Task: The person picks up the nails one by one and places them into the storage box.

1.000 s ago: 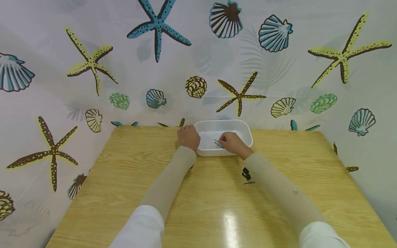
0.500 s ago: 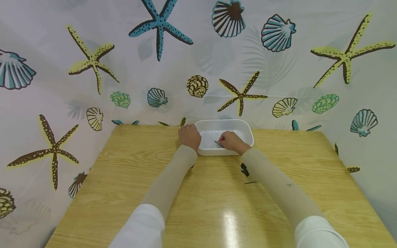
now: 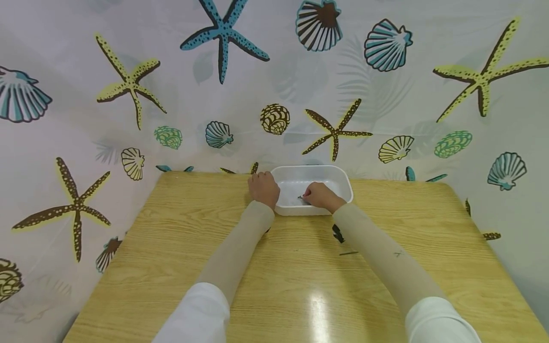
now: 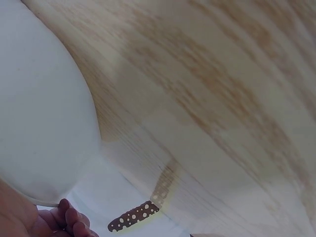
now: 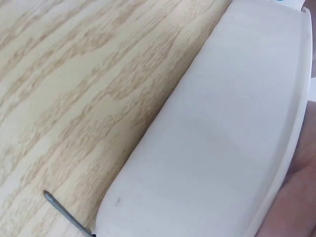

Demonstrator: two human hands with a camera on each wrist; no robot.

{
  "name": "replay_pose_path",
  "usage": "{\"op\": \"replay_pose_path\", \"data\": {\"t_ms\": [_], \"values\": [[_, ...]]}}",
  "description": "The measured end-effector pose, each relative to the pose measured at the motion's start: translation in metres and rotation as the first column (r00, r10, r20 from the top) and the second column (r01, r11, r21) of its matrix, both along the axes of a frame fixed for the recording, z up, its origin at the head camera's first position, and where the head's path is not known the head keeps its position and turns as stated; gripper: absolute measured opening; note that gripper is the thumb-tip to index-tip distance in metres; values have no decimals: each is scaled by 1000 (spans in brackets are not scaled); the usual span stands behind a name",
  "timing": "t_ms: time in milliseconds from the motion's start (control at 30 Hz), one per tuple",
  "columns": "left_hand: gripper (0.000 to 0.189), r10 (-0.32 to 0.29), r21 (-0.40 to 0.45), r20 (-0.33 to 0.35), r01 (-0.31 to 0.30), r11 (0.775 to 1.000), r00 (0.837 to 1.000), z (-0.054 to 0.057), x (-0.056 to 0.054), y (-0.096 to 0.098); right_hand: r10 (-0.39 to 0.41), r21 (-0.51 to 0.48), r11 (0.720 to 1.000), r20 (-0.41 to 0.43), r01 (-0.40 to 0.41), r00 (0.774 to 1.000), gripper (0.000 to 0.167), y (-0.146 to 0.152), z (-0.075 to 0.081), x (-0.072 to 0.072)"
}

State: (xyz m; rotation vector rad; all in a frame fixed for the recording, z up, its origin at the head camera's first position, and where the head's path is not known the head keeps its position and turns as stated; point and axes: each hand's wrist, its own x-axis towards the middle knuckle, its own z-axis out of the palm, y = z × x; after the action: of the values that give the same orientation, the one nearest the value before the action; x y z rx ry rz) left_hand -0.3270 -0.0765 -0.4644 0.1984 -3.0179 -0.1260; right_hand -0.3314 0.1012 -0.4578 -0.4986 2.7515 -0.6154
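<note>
A white plastic tray (image 3: 310,209) stands at the back of the wooden table. My left hand (image 3: 263,189) holds its left rim, and the left wrist view shows the fingertips (image 4: 74,217) curled at the edge. Inside the tray, my right hand (image 3: 321,196) has curled fingers pinching at small grey nails (image 3: 300,197), whose ends show left of the fingertips. The hand hides the rest of them. In the right wrist view, the tray's outer wall (image 5: 207,128) covers most of the right hand (image 5: 294,197).
A single nail (image 3: 348,253) lies on the table in front of the tray, beside the right forearm. Something black (image 3: 338,233) shows at the right wrist. A cloth (image 3: 240,105) printed with starfish and shells hangs right behind the table.
The right hand stays low in the tray, and less of the nails shows beside its fingertips. The left hand keeps its hold on the rim. The head view has shifted slightly.
</note>
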Motion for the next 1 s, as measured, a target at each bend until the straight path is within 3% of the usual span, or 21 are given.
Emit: {"op": "replay_pose_path", "data": {"t_ms": [233,567,1000], "values": [[29,-2,17,1,2,1000,1000,4,1,1,-4,17,1000,33,3,999,20,-1,1,-2],[29,0,17,-9,0,1000,1000,1,-3,0,-34,23,999,66,33,997,19,-3,-6,-8],[30,-6,29,10,6,1000,1000,1,-1,-1,-1,12,1000,2,1,1000,21,0,0,-3]]}}
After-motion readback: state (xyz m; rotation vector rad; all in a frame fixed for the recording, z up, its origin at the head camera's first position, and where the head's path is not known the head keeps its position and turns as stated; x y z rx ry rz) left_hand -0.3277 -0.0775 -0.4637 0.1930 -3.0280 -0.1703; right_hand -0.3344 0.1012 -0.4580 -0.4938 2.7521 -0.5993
